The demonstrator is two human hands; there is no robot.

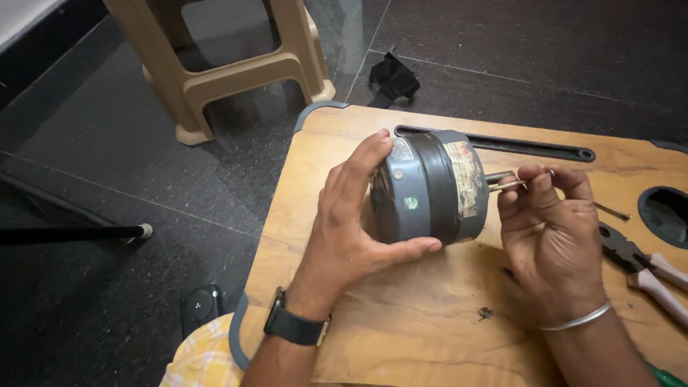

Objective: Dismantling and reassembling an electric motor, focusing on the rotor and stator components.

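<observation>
A grey cylindrical electric motor [430,188] lies on its side on a small wooden table [401,337], its shaft pointing right. My left hand [351,229] grips the motor's left end, thumb under it and fingers over the top. My right hand [548,233] pinches a thin metal pin or long screw [507,186] at the motor's right face, beside the shaft [498,175]. A black watch sits on my left wrist and a silver bangle on my right wrist.
Pliers with pale pink handles [645,269] lie at the table's right edge, near a round hole [665,215]. A second thin pin [611,211] lies by them. A slot [530,147] runs along the far edge. A beige plastic stool [222,64] and a black object [393,79] stand on the dark floor.
</observation>
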